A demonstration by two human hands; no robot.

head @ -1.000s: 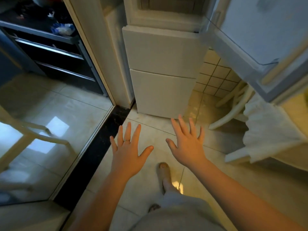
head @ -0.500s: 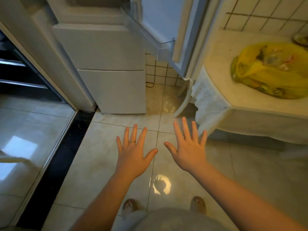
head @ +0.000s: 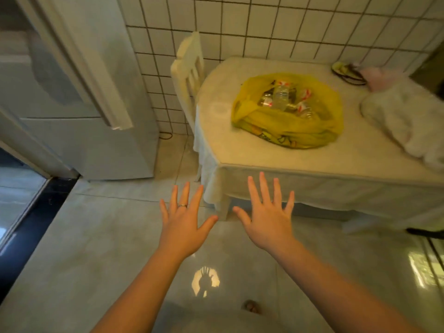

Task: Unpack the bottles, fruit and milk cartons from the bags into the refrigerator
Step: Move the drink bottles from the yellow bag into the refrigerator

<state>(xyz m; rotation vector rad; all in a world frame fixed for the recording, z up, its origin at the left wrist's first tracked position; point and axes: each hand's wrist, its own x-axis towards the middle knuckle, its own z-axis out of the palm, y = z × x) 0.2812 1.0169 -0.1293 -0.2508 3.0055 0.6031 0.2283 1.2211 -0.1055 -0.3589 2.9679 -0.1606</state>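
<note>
The tall white refrigerator (head: 72, 104) stands at ten o'clock. At two o'clock the cream-clothed counter (head: 276, 162) carries a crumpled yellow plastic bag (head: 288, 133). The left hand (head: 183, 227) and right hand (head: 269, 222) hover at six o'clock, fingers spread, holding nothing. Clear plastic bottles (head: 280, 97) lie inside the bag.

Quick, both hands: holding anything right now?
Left hand: open, fingers spread, holding nothing.
Right hand: open, fingers spread, holding nothing.
</note>
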